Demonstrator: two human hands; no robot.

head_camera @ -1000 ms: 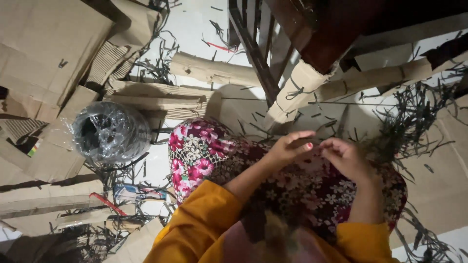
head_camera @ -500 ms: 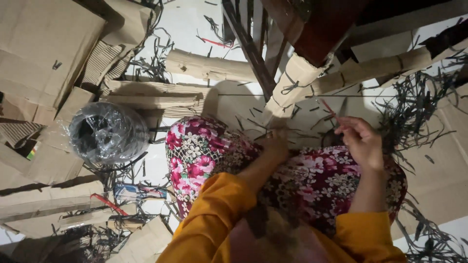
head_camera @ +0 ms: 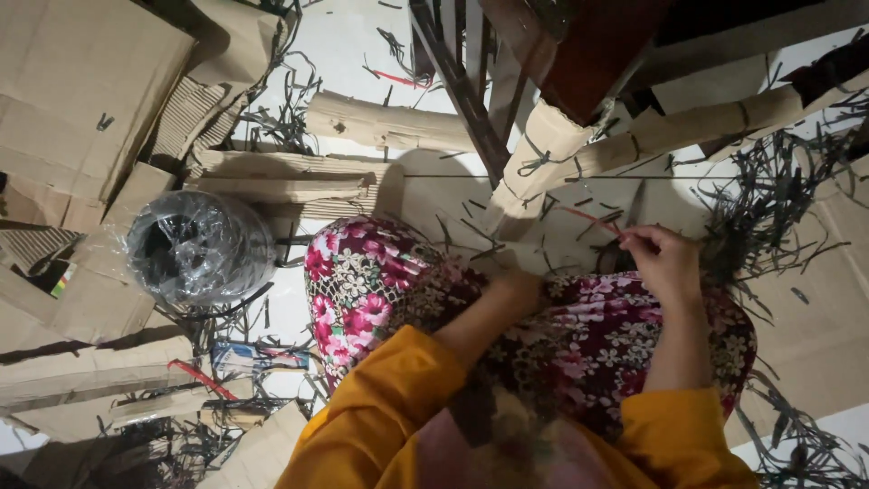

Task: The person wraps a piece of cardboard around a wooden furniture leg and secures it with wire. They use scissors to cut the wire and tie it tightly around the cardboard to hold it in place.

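cardboard sheets (head_camera: 81,81): matt brown, rough | spool wrap (head_camera: 201,246) beside them: glossy clear plastic | floral skirt (head_camera: 579,335): soft printed cloth | thin red strip (head_camera: 588,217): smooth plastic

Room ahead of the right hand (head_camera: 668,263) is being closed off by the tied cardboard roll (head_camera: 543,158) and the dark wooden frame (head_camera: 471,91). Its right side is being crowded by tangled dark strips (head_camera: 769,217). A bare patch of cardboard sheet (head_camera: 434,195) is being left open between knee and roll.
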